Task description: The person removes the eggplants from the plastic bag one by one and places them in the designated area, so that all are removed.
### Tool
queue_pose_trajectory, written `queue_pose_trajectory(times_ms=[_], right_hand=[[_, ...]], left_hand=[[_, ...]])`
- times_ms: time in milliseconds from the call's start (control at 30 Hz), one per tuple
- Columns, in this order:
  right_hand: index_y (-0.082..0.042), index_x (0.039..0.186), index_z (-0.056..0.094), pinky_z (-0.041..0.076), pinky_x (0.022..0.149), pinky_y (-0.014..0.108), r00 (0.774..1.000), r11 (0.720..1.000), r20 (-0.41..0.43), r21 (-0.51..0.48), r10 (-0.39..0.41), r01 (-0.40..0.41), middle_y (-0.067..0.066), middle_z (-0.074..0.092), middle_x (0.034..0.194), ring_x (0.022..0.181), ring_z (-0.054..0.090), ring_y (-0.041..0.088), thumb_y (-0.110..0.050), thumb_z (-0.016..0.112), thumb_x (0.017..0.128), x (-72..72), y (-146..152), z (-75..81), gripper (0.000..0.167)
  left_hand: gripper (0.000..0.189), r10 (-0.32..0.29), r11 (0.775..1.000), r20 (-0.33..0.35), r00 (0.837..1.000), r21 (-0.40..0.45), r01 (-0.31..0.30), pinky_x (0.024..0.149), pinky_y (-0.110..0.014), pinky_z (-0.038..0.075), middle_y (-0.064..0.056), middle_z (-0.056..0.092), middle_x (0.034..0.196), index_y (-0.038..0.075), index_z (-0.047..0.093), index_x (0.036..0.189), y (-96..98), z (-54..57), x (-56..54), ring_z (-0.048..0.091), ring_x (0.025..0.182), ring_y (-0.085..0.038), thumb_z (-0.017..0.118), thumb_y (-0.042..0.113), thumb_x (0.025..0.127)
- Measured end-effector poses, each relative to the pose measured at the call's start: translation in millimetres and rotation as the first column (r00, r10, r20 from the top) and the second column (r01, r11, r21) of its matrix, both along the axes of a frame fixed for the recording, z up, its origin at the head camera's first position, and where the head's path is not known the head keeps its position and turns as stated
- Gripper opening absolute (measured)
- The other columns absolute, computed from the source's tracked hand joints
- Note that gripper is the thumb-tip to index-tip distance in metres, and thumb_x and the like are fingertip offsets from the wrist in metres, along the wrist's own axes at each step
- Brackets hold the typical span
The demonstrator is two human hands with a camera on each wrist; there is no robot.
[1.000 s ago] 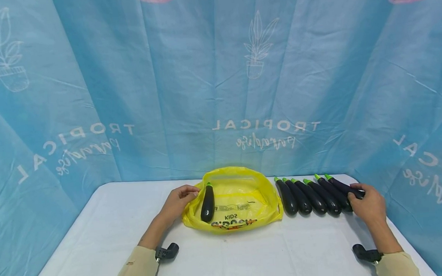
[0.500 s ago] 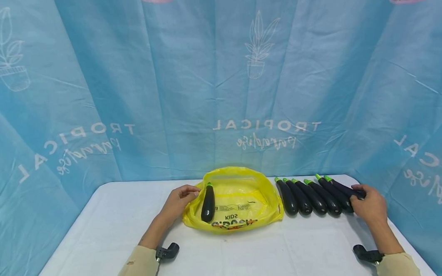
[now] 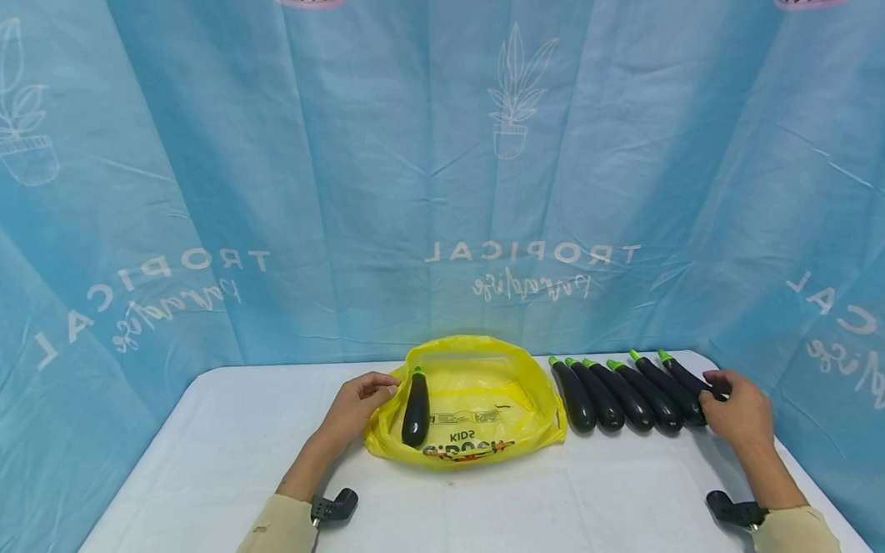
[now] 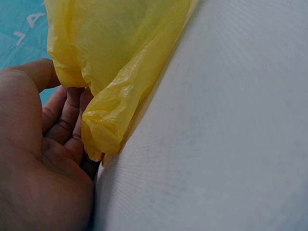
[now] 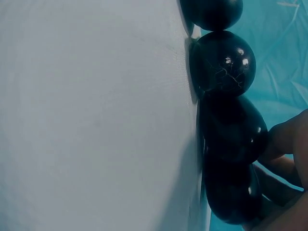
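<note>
A yellow plastic bag [image 3: 518, 364] lies with its mouth wide and bears dark printing. Inside it, at the left, is one glossy dark eggplant [image 3: 415, 411] with a green stem. My left hand [image 3: 353, 408] pinches the bag's left edge between thumb and fingers; the gathered plastic [image 4: 113, 115] fills the left wrist view. To the bag's right, several eggplants [image 3: 629, 396] lie side by side, stems away from me. My right hand [image 3: 742, 409] grips the thick end of the rightmost eggplant [image 3: 683, 374]. In the right wrist view this eggplant [image 5: 233, 192] touches its neighbour [image 5: 233, 127].
A white cloth [image 3: 500, 516] covers the table. Blue printed curtains [image 3: 378, 188] close off the back and both sides, near the right hand as well. A black wrist camera [image 3: 336, 506] sits on the left wrist and another camera [image 3: 734, 509] on the right.
The stem end of the rightmost eggplant has shifted slightly right, away from its neighbour's stem. The right hand stays on its thick end. My left hand and the bag have barely moved.
</note>
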State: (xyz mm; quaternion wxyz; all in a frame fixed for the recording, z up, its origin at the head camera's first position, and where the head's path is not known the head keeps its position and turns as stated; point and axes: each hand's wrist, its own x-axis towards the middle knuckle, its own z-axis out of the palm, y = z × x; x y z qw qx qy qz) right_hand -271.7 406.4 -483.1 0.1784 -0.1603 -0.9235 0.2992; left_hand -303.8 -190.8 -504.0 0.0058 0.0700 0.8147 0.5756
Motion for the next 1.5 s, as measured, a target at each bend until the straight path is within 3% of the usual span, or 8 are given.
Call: queue_pose_trajectory(times_ms=[800,1100,1500], right_hand=[[0.011,0.136,0.059,0.046,0.100,0.070,0.999,0.999,-0.025,0.005,0.040,-0.040,0.039,0.058,0.136,0.125,0.054,0.057,-0.006,0.053,0.099,1.3,-2.9,2.0,0.041],[0.011,0.139,0.057,0.047,0.098,0.068,0.998,0.998,-0.022,-0.040,0.055,-0.056,0.039,0.056,0.138,0.126,0.054,0.056,-0.006,0.049,0.101,1.4,-0.3,1.1,0.042],[0.010,0.142,0.055,0.044,0.103,0.068,0.999,0.998,0.009,-0.033,0.052,-0.051,0.038,0.054,0.143,0.131,0.051,0.055,-0.012,0.055,0.102,1.8,-0.5,6.1,0.045]], left_hand=[[0.023,-0.001,1.000,0.003,1.000,0.013,0.001,0.096,-0.031,0.052,-0.005,0.074,0.112,0.010,0.074,0.124,-0.9,-3.5,-1.7,0.066,0.109,-0.018,0.064,0.020,0.106],[0.023,0.000,1.000,-0.002,1.000,-0.002,0.000,0.099,-0.034,0.052,-0.005,0.074,0.114,0.010,0.074,0.125,-0.1,-2.2,-2.5,0.066,0.112,-0.020,0.064,0.021,0.106],[0.022,0.003,1.000,0.001,1.000,0.003,-0.003,0.098,-0.032,0.052,-0.005,0.074,0.113,0.010,0.074,0.124,0.0,-3.2,-3.3,0.066,0.110,-0.020,0.064,0.020,0.106]])
